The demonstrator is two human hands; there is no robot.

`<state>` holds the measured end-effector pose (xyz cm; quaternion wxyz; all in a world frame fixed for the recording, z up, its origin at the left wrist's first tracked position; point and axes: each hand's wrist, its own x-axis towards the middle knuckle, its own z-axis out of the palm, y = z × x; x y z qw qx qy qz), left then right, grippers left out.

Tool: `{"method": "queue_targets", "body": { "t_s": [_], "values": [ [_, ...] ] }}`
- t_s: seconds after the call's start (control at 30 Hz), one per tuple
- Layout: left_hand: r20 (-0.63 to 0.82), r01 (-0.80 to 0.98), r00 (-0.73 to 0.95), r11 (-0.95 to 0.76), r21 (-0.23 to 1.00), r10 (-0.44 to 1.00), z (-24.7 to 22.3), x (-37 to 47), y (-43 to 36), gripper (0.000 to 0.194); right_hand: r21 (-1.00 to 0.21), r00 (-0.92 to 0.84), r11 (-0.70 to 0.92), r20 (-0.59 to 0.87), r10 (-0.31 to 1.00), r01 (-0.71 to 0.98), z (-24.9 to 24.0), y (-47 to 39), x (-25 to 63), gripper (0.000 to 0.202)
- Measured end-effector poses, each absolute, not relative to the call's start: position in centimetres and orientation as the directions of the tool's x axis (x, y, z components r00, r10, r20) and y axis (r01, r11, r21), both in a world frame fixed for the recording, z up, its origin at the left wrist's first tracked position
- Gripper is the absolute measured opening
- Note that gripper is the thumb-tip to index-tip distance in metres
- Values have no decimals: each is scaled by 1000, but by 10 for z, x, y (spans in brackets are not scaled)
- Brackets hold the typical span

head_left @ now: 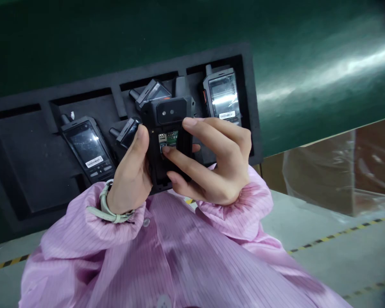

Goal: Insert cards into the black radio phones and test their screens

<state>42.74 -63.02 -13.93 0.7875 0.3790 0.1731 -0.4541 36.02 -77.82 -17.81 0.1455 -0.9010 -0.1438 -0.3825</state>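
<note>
A dark two-way radio [173, 110] is held up with its back facing me and its stubby antenna pointing away. Its rear compartment lies uncovered, showing a metal card slot [162, 137] and a bit of green circuit board. My left hand [130, 179] is closed around the radio's left side, with the thumb along the edge and a fingertip showing past the right side. My right hand [223, 162] is closed on the right side. One of its fingers presses into the compartment at the card slot, another rests on the upper right edge. Whatever lies under that pressing fingertip is mostly hidden.
Beneath my hands lies a black foam tray [255, 107] with several compartments, on a green table [308, 64]. More radios sit in it: one at left [86, 145], one at right [223, 94], and two tilted ones in the middle. Plastic-wrapped cardboard boxes [321, 171] stand at right.
</note>
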Motion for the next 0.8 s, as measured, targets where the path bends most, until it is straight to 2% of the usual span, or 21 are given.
{"method": "queue_targets", "body": {
  "t_s": [0.13, 0.33, 0.53, 0.73, 0.8],
  "values": [
    [-622, 836, 547, 322, 445, -561, -140, 428, -630, 39, -107, 650, -933, 744, 154, 344, -174, -777, 362, 33],
    [-626, 850, 526, 325, 415, -576, -140, 428, -630, 42, -159, 692, -935, 713, 114, 318, -171, -777, 356, 32],
    [-639, 852, 523, 314, 420, -564, -137, 429, -632, 47, -144, 500, -920, 864, 63, 366, -183, -772, 358, 29],
    [-644, 850, 524, 289, 441, -558, -139, 429, -629, 46, -103, 460, -930, 884, 77, 354, -184, -769, 362, 34],
    [-644, 854, 518, 295, 429, -563, -139, 429, -628, 46, -129, 520, -935, 852, 66, 329, -181, -769, 360, 32]
  ]
}}
